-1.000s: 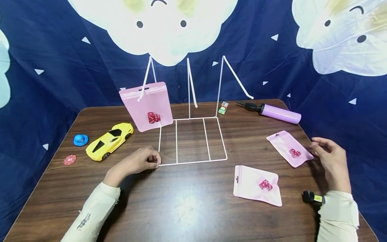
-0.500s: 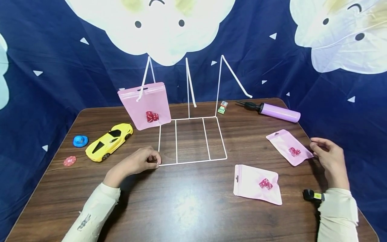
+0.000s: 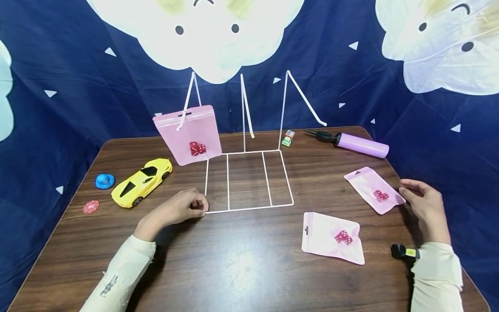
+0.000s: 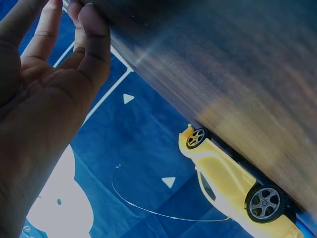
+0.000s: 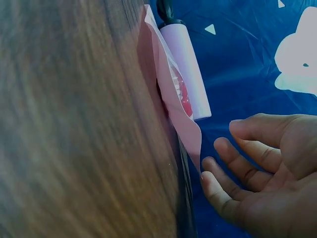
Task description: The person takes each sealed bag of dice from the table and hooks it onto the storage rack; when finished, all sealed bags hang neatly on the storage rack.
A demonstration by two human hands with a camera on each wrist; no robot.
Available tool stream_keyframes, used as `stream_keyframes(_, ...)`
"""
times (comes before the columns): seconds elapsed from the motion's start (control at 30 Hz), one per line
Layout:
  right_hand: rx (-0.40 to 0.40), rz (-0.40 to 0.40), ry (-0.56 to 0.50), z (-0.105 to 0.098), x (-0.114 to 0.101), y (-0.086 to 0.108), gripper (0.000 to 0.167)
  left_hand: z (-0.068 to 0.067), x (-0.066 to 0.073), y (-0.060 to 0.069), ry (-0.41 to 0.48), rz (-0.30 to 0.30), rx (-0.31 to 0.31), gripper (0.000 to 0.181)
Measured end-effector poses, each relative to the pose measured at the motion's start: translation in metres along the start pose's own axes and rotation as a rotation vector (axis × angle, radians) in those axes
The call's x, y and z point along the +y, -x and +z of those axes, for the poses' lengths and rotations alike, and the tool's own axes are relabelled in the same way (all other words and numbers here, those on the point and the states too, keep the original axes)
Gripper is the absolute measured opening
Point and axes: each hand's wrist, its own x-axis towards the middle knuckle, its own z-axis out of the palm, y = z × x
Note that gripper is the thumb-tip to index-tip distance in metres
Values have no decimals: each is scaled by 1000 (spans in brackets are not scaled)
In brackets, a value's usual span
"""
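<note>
At the front left corner of a white wire rack (image 3: 249,209), the person's left hand (image 3: 177,212) pinches the wire between thumb and fingers. A pink zip bag (image 3: 187,130) with red dice in it hangs from the rack's left hook. To the right, the right hand (image 3: 426,208) is beside a second pink bag (image 3: 364,182) lying flat with red dice (image 3: 380,196) inside. In the right wrist view the thumb (image 5: 210,186) meets that bag's corner, the other fingers spread apart from it. Nearer the front lies a third pink bag (image 3: 319,238), also with red dice.
A yellow toy car (image 3: 142,183), a blue rubber duck (image 3: 104,181) and a red chip (image 3: 91,206) are at the left. Behind lie a lilac hand pump (image 3: 362,145) and a small green toy (image 3: 288,138). A black strap (image 3: 403,251) sits by the right wrist.
The right hand's fingers have shifted slightly at the bag's corner. The left hand stays at the rack's corner, and the hanging bag sways a little.
</note>
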Motion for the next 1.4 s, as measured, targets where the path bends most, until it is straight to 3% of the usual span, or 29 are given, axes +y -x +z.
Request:
stream_keyframes(0.43, 1, 58, 49, 0, 8, -3, 45, 1, 0, -2, -1, 18, 0, 15)
stream_keyframes(1.23, -44, 23, 200, 2, 16, -10, 34, 1, 1, 1, -12, 15, 5, 16)
stream_keyframes(1.4, -53, 11, 212, 3, 15, -12, 39, 1, 0, 1, -20, 17, 10, 17)
